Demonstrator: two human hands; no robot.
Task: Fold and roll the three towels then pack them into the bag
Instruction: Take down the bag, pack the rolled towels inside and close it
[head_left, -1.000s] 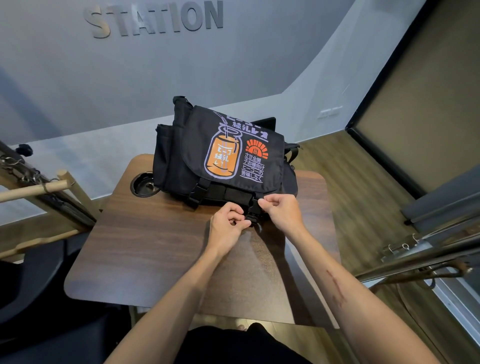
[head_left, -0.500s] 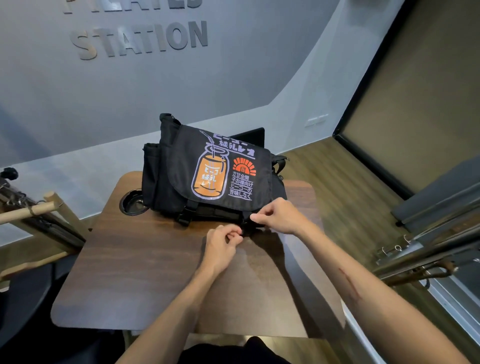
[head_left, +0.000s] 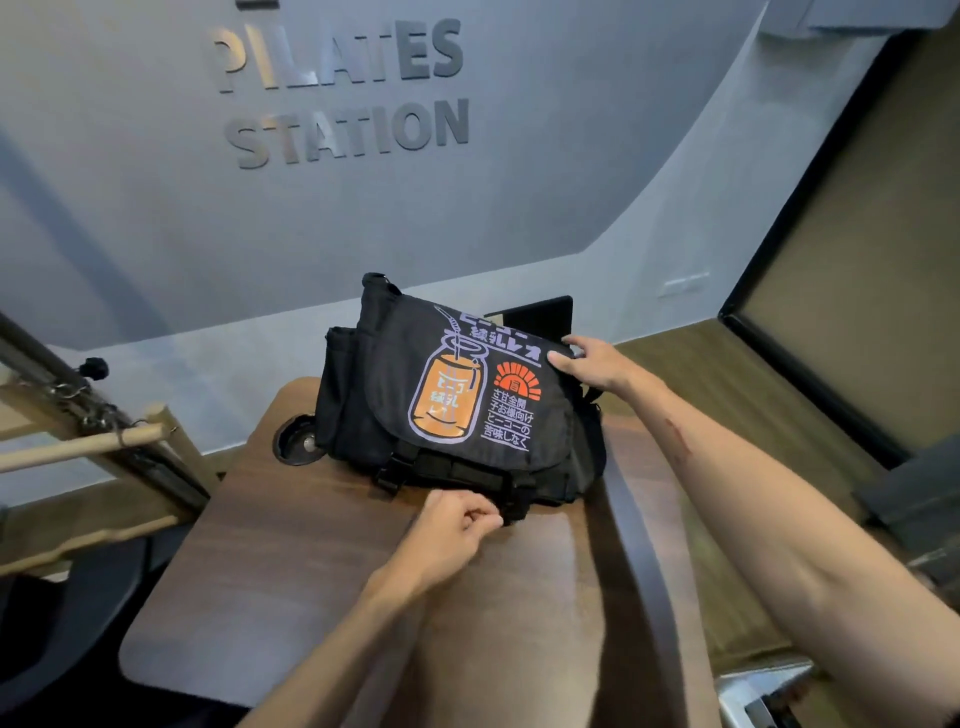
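A black messenger bag (head_left: 457, 395) with an orange jar print lies on the dark wooden table (head_left: 311, 571), its flap down over the front. My left hand (head_left: 457, 525) sits at the bag's near edge with fingers curled, pinching the right front buckle strap. My right hand (head_left: 587, 361) rests on the far right corner of the flap, fingers laid over the fabric. No towels are in sight.
A round cup hole (head_left: 296, 441) is set in the table left of the bag. Wooden and metal exercise equipment (head_left: 88, 436) stands at the left. More metal gear (head_left: 769, 696) sits at the lower right. A dark flat panel (head_left: 540, 317) rises behind the bag.
My right hand has left the front buckle and moved up to the bag's far right corner. My left hand stays at the buckle. The view has tilted upward.
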